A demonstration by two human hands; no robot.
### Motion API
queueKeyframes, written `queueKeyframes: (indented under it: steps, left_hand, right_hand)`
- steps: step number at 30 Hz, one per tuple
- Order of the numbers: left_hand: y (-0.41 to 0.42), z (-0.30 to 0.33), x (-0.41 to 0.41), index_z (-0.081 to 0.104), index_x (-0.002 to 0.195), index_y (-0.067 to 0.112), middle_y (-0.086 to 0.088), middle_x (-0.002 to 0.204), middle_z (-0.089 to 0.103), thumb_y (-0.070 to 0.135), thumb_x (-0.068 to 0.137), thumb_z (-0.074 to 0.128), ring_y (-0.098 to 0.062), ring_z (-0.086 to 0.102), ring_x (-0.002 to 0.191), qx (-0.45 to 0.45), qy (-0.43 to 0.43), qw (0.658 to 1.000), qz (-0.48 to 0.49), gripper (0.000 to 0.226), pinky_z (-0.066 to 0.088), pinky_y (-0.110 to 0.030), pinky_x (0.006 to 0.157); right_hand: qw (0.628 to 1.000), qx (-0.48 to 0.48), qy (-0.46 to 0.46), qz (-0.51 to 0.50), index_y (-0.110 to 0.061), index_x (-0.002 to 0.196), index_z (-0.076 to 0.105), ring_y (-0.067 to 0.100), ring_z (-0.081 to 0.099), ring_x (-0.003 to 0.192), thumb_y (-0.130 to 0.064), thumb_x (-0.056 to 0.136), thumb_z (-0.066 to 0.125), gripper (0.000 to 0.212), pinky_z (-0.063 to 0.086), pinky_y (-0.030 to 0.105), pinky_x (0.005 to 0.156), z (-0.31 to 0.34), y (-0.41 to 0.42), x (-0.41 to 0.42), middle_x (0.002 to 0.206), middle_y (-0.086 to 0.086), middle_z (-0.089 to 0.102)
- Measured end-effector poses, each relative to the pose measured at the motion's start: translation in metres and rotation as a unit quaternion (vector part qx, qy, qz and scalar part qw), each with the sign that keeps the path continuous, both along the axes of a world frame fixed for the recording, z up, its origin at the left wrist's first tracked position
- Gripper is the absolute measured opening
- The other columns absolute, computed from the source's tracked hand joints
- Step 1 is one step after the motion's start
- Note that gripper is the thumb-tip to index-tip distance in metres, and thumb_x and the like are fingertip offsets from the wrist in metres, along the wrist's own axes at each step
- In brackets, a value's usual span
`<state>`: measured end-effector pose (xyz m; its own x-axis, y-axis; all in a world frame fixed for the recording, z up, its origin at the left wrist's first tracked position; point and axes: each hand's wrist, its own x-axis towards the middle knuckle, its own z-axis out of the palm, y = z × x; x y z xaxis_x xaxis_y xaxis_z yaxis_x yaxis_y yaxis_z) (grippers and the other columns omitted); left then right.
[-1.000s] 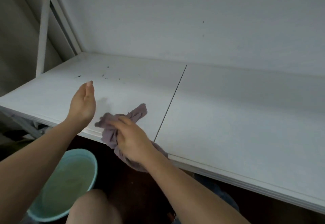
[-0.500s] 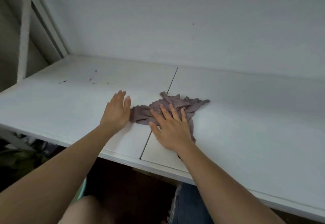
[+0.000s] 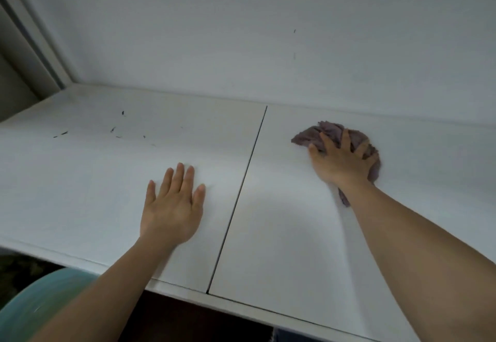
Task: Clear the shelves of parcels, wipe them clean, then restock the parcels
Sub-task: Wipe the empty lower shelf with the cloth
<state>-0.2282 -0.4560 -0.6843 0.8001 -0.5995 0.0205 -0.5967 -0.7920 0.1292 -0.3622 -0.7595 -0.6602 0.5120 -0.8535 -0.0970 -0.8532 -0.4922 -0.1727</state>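
Note:
A white shelf board [image 3: 295,229] fills the view, split by a dark seam [image 3: 241,188] running front to back. My right hand [image 3: 341,159] presses a crumpled purple cloth [image 3: 319,133] flat on the right panel, fingers spread over it. My left hand [image 3: 174,202] lies flat, palm down, on the left panel near the seam and holds nothing. No parcels are in view.
Small dark specks [image 3: 115,129] lie on the back left of the shelf. A teal bucket [image 3: 35,306] sits below the front edge at lower left. A white wall [image 3: 268,32] backs the shelf, and a grey upright frame [image 3: 29,43] stands at far left.
My right hand has slid the cloth from the seam onto the right panel, toward the back. My left hand has settled flat on the left panel.

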Motion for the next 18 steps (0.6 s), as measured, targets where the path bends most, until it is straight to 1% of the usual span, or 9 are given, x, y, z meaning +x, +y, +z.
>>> queueKeyframes:
  steps: [2,5,8,10,12,13,15,17,18]
  left_hand:
    - [0.0,0.001,0.001,-0.006,0.155,0.025,0.005,0.162,-0.011,0.052,0.097,-0.001,-0.012,-0.012,0.149,0.001,0.006,1.0,-0.002,0.064,-0.008,-0.041,0.12]
    - [0.0,0.004,0.001,-0.006,0.155,0.025,0.005,0.162,-0.011,0.05,0.099,0.0,-0.012,-0.012,0.149,0.01,0.017,1.0,-0.005,0.062,-0.008,-0.041,0.12]
    - [0.0,0.007,0.0,-0.004,0.155,0.025,0.005,0.162,-0.01,0.048,0.1,0.001,-0.013,-0.01,0.149,0.003,0.024,1.0,-0.001,0.06,-0.007,-0.042,0.12]
    - [0.001,0.009,0.0,-0.003,0.155,0.024,0.005,0.162,-0.009,0.047,0.1,0.002,-0.013,-0.009,0.149,0.001,0.028,1.0,-0.003,0.06,-0.006,-0.042,0.12]
    - [0.001,0.009,-0.001,-0.003,0.156,0.024,0.005,0.163,-0.009,0.046,0.101,0.002,-0.014,-0.009,0.149,0.001,0.028,1.0,-0.004,0.059,-0.006,-0.042,0.12]
    - [0.001,0.008,-0.002,-0.003,0.156,0.024,0.005,0.163,-0.008,0.045,0.101,0.003,-0.013,-0.009,0.149,-0.001,0.028,1.0,-0.004,0.059,-0.006,-0.042,0.12]
    - [0.0,0.008,-0.004,-0.002,0.156,0.025,0.006,0.163,-0.007,0.046,0.1,0.003,-0.012,-0.009,0.149,-0.008,0.022,1.0,0.0,0.059,-0.006,-0.042,0.121]
    - [0.001,0.006,-0.004,-0.002,0.156,0.026,0.007,0.163,-0.007,0.046,0.1,0.003,-0.012,-0.009,0.149,-0.017,0.01,1.0,0.005,0.059,-0.006,-0.041,0.121]
    - [0.0,0.005,-0.003,-0.002,0.155,0.026,0.007,0.162,-0.008,0.046,0.1,0.003,-0.011,-0.009,0.149,-0.019,0.006,1.0,0.005,0.059,-0.006,-0.041,0.12]
  right_hand:
    - [0.999,0.012,-0.021,0.042,-0.047,0.154,0.008,0.041,-0.013,0.148,-0.066,0.095,0.013,0.062,-0.007,0.064,0.115,0.003,0.028,0.025,0.165,-0.007,-0.007]
    - [0.986,0.017,-0.051,0.16,-0.048,0.152,0.018,0.037,-0.008,0.149,-0.06,0.097,0.015,0.056,-0.004,0.062,0.116,0.002,0.092,0.05,0.165,-0.01,0.003]
    - [0.965,0.001,-0.071,0.251,-0.051,0.147,0.027,0.032,0.002,0.149,-0.057,0.099,0.018,0.049,0.006,0.058,0.115,0.0,0.138,0.045,0.162,-0.014,0.014]
    - [0.957,-0.009,-0.068,0.281,-0.052,0.145,0.029,0.029,0.012,0.145,-0.054,0.1,0.021,0.046,0.016,0.053,0.113,0.002,0.133,0.034,0.159,-0.015,0.022]
    - [0.963,-0.026,-0.05,0.262,-0.051,0.144,0.033,0.029,0.02,0.141,-0.052,0.101,0.023,0.044,0.023,0.053,0.109,0.004,0.105,0.025,0.156,-0.012,0.027]
    - [0.973,-0.036,-0.04,0.224,-0.05,0.142,0.036,0.031,0.021,0.141,-0.051,0.101,0.023,0.043,0.022,0.054,0.109,0.004,0.084,0.021,0.155,-0.008,0.028]
    - [0.992,-0.044,-0.02,0.116,-0.045,0.142,0.037,0.035,0.016,0.144,-0.052,0.1,0.022,0.044,0.013,0.061,0.113,0.003,0.038,0.013,0.157,-0.001,0.025]
    - [0.999,-0.032,-0.002,0.03,-0.042,0.149,0.027,0.038,0.003,0.148,-0.052,0.1,0.019,0.051,-0.002,0.064,0.116,0.002,0.001,0.014,0.162,0.001,0.016]
    - [1.0,-0.024,0.006,0.011,-0.042,0.152,0.019,0.04,-0.004,0.149,-0.053,0.1,0.018,0.054,-0.006,0.063,0.116,0.002,-0.012,0.02,0.164,0.0,0.01]
